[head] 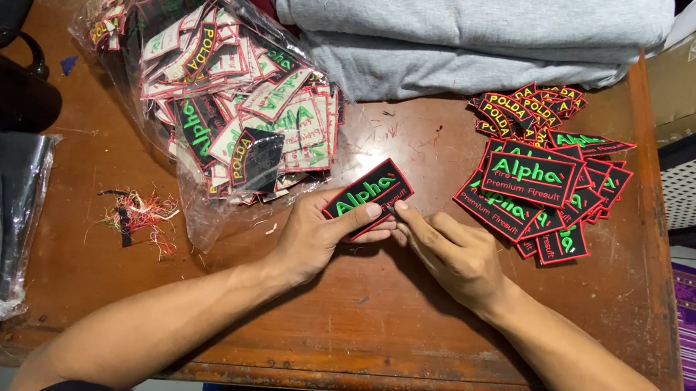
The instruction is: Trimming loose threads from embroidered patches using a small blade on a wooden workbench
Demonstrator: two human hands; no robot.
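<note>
Pinching black patch [369,196]: left hand [310,239] grip | right hand [453,252] fingertips touching | patch pile [540,184] right | bagged patches [221,98] left

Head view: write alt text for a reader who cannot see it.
Two bare hands hold a black embroidered patch with a red border over a brown wooden table, the left hand gripping it and the right hand touching its edge. A plastic bag of patches lies left, a sorted patch pile right, folded grey cloth behind.

A black rectangular embroidered patch [369,196] with a red border and green lettering sits tilted, its right end raised toward one o'clock, face up just above the brown counter [371,308], near its centre, pinched at its lower edge
</note>
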